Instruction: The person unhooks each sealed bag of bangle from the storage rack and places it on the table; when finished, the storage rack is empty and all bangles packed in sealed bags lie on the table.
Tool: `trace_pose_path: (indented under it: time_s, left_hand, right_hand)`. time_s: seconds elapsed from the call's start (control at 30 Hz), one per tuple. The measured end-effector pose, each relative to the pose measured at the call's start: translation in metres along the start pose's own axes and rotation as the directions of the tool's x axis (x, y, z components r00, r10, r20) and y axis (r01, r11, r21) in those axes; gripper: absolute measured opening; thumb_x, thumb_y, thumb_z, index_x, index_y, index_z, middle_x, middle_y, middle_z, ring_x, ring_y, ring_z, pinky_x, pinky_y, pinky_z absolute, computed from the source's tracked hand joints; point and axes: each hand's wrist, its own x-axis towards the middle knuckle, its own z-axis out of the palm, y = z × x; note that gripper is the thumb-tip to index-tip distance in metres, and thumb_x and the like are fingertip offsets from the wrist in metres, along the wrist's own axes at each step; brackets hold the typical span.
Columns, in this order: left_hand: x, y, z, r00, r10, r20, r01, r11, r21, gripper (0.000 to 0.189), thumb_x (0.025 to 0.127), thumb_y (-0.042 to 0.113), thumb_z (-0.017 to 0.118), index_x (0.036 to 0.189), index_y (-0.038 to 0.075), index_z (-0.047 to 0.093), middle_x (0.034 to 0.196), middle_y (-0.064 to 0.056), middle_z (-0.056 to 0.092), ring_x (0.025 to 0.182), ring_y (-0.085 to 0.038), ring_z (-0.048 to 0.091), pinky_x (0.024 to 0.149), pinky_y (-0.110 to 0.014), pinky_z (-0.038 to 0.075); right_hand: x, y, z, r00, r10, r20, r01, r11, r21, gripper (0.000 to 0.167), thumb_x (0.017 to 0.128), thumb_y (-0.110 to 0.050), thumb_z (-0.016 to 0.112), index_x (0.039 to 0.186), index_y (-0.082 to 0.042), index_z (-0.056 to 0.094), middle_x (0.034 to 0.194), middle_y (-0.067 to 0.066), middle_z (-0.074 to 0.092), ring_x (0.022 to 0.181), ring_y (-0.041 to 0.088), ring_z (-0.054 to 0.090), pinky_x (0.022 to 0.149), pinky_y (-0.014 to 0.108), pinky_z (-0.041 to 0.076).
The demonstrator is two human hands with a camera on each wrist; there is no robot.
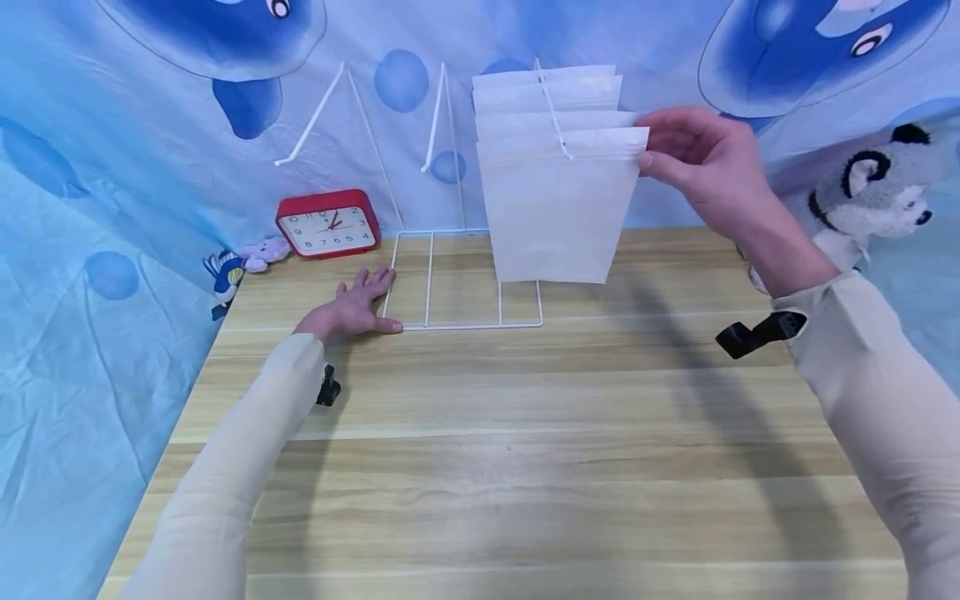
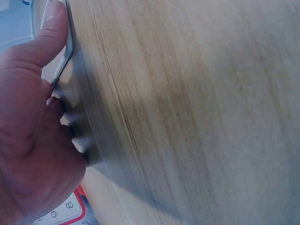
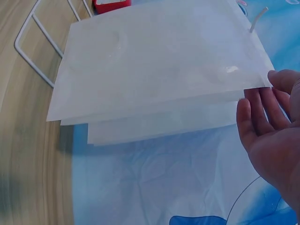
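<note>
A white wire rack (image 1: 429, 283) stands at the back of the table, with three slanting prongs above its base. From the rightmost prong (image 1: 553, 108) hang several flat white bags (image 1: 558, 217), one behind another, with a seam line near the top. My right hand (image 1: 708, 162) pinches the front bag's upper right corner, thumb in front and fingers behind, also seen in the right wrist view. My left hand (image 1: 352, 308) rests on the left end of the rack's base, fingers spread and thumb along the front wire. The other two prongs carry nothing.
A red alarm clock (image 1: 328, 223) stands just behind my left hand. Small plush toys (image 1: 258, 254) sit at the table's back left corner, and a grey-and-white plush animal (image 1: 862, 196) at the back right. A blue patterned cloth (image 1: 67, 333) hangs behind the wooden table (image 1: 510, 467).
</note>
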Motion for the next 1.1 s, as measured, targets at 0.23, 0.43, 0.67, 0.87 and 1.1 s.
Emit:
trace_pose_path:
  time_s: [0.23, 0.43, 0.67, 0.87, 1.1]
  left_hand:
    - [-0.001, 0.0, 0.0, 1.0, -0.013, 0.003, 0.014, 1.0, -0.018, 0.108, 0.088, 0.046, 0.074, 0.161, 0.009, 0.003, 0.166, -0.016, -0.007, 0.148, -0.04, -0.017, 0.114, -0.062, -0.011]
    - [-0.001, -0.001, 0.001, 1.0, -0.02, -0.003, 0.02, 1.0, -0.012, 0.107, 0.088, 0.045, 0.074, 0.161, 0.01, 0.004, 0.167, -0.015, -0.005, 0.149, -0.039, -0.016, 0.115, -0.062, -0.01]
    - [-0.001, 0.0, 0.001, 1.0, -0.015, 0.008, 0.015, 1.0, -0.011, 0.108, 0.088, 0.048, 0.073, 0.161, 0.009, 0.002, 0.166, -0.015, -0.007, 0.148, -0.039, -0.017, 0.114, -0.062, -0.011]
    - [-0.001, -0.001, 0.003, 1.0, -0.019, 0.012, 0.019, 1.0, -0.012, 0.109, 0.088, 0.049, 0.073, 0.161, 0.01, 0.002, 0.166, -0.014, -0.007, 0.148, -0.039, -0.017, 0.114, -0.062, -0.011]
    - [0.0, -0.002, 0.001, 1.0, -0.028, 0.008, 0.028, 1.0, -0.015, 0.108, 0.088, 0.048, 0.074, 0.162, 0.012, 0.003, 0.167, -0.013, -0.007, 0.149, -0.038, -0.017, 0.115, -0.061, -0.011]
  right_hand:
    - [0.007, -0.004, 0.007, 0.996, 0.051, 0.076, -0.045, 0.995, -0.086, 0.033, 0.092, -0.005, 0.072, 0.124, -0.014, 0.072, 0.099, 0.003, 0.073, 0.091, 0.017, 0.066, 0.08, 0.021, 0.051]
    - [0.012, -0.008, 0.013, 0.991, 0.068, 0.113, -0.057, 0.994, -0.098, 0.033, 0.093, -0.006, 0.07, 0.124, -0.016, 0.073, 0.104, 0.002, 0.072, 0.087, 0.015, 0.065, 0.076, 0.02, 0.051]
    - [0.016, -0.01, 0.019, 0.989, 0.101, 0.106, -0.091, 0.992, -0.089, 0.03, 0.095, -0.007, 0.069, 0.123, -0.017, 0.074, 0.098, 0.002, 0.072, 0.079, 0.013, 0.064, 0.064, 0.019, 0.048]
    - [0.016, -0.01, 0.019, 0.989, 0.126, 0.076, -0.115, 0.984, -0.134, 0.027, 0.095, -0.012, 0.07, 0.12, -0.02, 0.075, 0.076, 0.002, 0.064, 0.059, 0.012, 0.05, 0.048, 0.023, 0.032]
    - [0.013, -0.014, 0.017, 0.994, 0.089, 0.065, -0.074, 0.977, -0.202, 0.025, 0.094, -0.015, 0.071, 0.117, -0.023, 0.077, 0.053, 0.0, 0.033, 0.045, 0.015, 0.028, 0.042, 0.028, 0.02]
